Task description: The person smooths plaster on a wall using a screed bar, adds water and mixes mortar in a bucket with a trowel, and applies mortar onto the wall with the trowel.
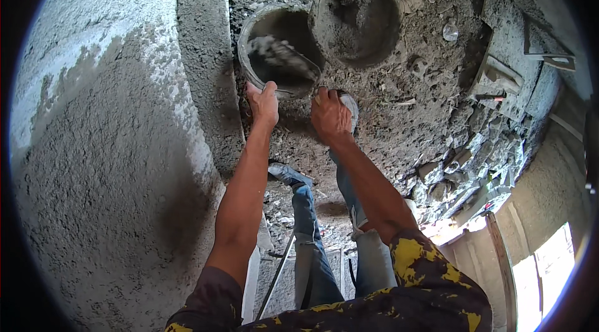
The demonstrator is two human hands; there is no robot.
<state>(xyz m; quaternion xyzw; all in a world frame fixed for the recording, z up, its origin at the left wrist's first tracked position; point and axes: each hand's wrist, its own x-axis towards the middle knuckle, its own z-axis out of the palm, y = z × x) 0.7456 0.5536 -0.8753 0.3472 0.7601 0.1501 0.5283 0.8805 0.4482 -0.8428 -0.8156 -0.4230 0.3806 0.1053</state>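
Note:
A round, mortar-smeared bucket (244, 62) stands on the rubble-strewn ground in front of me. My left hand (264, 104) grips its near rim, thumb up over the edge. By the right side of the same rim, my right hand (331, 115) is closed round the handle of a trowel, most of the handle hidden in the fist. The trowel's blade (306, 67) reaches into the bucket, carrying a lump of wet grey mortar (271, 51) that is smeared by motion. A second bucket (399, 23), touching the first at its right, has grey mortar residue inside.
A rough, partly wet plastered wall (112, 163) rises at my left, with a mortar-covered board (206, 39) along its foot. Broken rubble (462, 170) and boards (518, 45) lie to the right. A clear plastic cup (450, 31) lies beyond the second bucket.

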